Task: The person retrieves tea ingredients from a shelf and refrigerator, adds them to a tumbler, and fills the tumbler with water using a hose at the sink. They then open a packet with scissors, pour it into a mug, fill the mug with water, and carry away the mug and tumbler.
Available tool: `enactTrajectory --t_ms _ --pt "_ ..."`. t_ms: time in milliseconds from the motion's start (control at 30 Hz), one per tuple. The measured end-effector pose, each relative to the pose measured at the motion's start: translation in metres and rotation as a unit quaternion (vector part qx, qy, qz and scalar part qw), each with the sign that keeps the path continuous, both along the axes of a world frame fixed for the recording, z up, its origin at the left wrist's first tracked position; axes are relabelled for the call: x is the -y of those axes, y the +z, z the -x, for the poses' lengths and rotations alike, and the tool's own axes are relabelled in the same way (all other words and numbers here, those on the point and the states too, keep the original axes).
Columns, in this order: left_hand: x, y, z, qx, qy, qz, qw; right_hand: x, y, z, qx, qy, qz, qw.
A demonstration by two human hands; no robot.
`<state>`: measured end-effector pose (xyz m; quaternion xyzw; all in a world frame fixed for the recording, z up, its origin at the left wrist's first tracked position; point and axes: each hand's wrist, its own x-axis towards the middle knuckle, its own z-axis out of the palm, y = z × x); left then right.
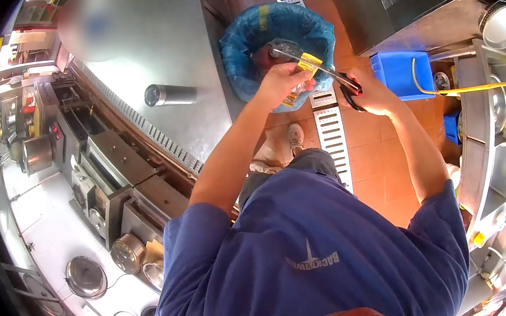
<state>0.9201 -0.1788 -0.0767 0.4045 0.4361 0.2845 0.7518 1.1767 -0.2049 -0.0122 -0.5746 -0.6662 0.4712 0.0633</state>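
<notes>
When held over the bin: scissors in right hand, packet in left hand

Note floor of reddish tiles at the lowest level. At left, locate table of steel, with one edge just beside the bin. Let into the floor, grate, visible on both the near and far sides of the bin. Ahead of shoes, the bin: round, lined in blue plastic, with a yellow strip at the far rim. At right, well apart from the bin, crate, blue, with hose, yellow, looping across one side. At upper right, pan of bright metal. On the table, flask, dark; impossible to tell whether upright or lying.

Left hand: above the bin, pinching the packet between thumb and fingers. Right hand: near the rim, closed around the dark and red handles of the scissors.

Scissors: blades directed forward and left over the bin, crossing close to the packet. Impossible to tell actual contact, or any gap between blades.

Packet: above the bin, yellow in its visible part. Just beyond, at the bin mouth, clear plastic with something reddish; impossible to tell whether joined to the packet.
</notes>
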Motion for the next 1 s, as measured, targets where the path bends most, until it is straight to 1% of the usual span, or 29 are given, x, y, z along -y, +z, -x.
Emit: enactTrajectory --t_ms 67,133,167,233,267,333,367,433,467,500,533,567,600,633,700,767,800,833,867,900,967,1000 --pt "-0.004 -0.001 0.002 0.002 0.009 0.016 1.000 -0.004 -0.010 0.000 -0.004 0.005 0.000 1.000" --pt "-0.005 -0.004 0.009 0.008 0.009 0.026 1.000 -0.007 -0.024 -0.001 -0.047 -0.018 0.045 0.998" --pt "-0.004 -0.004 0.012 0.008 0.014 0.027 1.000 -0.007 -0.031 -0.001 -0.047 -0.014 0.047 0.998" --pt "0.001 -0.006 0.020 -0.006 0.028 0.031 0.999 -0.005 -0.047 0.000 -0.102 -0.067 0.097 0.988" --pt "0.006 -0.004 0.026 -0.006 0.036 0.033 0.999 -0.004 -0.054 0.003 -0.102 -0.060 0.100 0.988" --pt "0.020 0.002 0.040 -0.017 0.032 -0.009 0.999 0.000 -0.070 0.012 -0.125 -0.113 0.027 0.985" --pt "0.029 0.002 0.047 -0.018 0.045 -0.008 0.999 0.003 -0.087 0.013 -0.125 -0.099 0.029 0.987" --pt "0.051 0.002 0.067 0.022 0.076 -0.032 0.996 0.005 -0.135 0.022 -0.023 -0.089 -0.084 0.992" --pt "0.065 0.002 0.077 0.043 0.093 -0.047 0.994 0.013 -0.149 0.032 0.022 -0.089 -0.075 0.993" --pt "0.082 0.009 0.088 0.014 0.107 -0.047 0.993 0.023 -0.160 0.045 -0.017 -0.087 -0.058 0.994" --pt "0.101 0.002 0.102 0.016 0.118 -0.046 0.992 0.035 -0.138 0.073 -0.009 -0.072 -0.059 0.996" --pt "0.123 -0.008 0.116 0.020 0.128 -0.043 0.991 0.048 -0.142 0.094 -0.015 -0.037 -0.063 0.997" --pt "0.145 -0.001 0.128 0.042 0.167 -0.025 0.985 0.057 -0.140 0.117 -0.004 -0.006 -0.011 1.000" --pt "0.168 0.008 0.142 -0.012 0.180 -0.001 0.984 0.068 -0.137 0.139 -0.042 0.038 -0.029 0.998" --pt "0.224 -0.004 0.166 0.002 0.243 -0.019 0.970 0.087 -0.178 0.176 -0.119 0.116 -0.075 0.983" --pt "0.286 -0.013 0.189 -0.021 0.323 -0.028 0.946 0.106 -0.137 0.235 -0.122 0.194 -0.024 0.973" --pt "0.319 -0.005 0.200 -0.004 0.375 -0.042 0.926 0.117 -0.134 0.260 -0.188 0.240 0.018 0.952" --pt "0.353 -0.009 0.212 -0.005 0.419 -0.068 0.905 0.127 -0.155 0.283 -0.260 0.268 0.092 0.923" --pt "0.377 -0.012 0.214 -0.041 0.456 -0.071 0.886 0.125 -0.172 0.295 -0.282 0.287 0.125 0.907" --pt "0.408 -0.017 0.224 -0.074 0.489 -0.070 0.866 0.134 -0.161 0.323 -0.258 0.309 0.201 0.893" --pt "0.471 -0.016 0.240 -0.079 0.560 -0.090 0.820 0.158 -0.152 0.374 -0.186 0.357 0.232 0.886" --pt "0.498 -0.012 0.247 -0.116 0.595 -0.077 0.791 0.170 -0.158 0.399 -0.172 0.379 0.227 0.880"
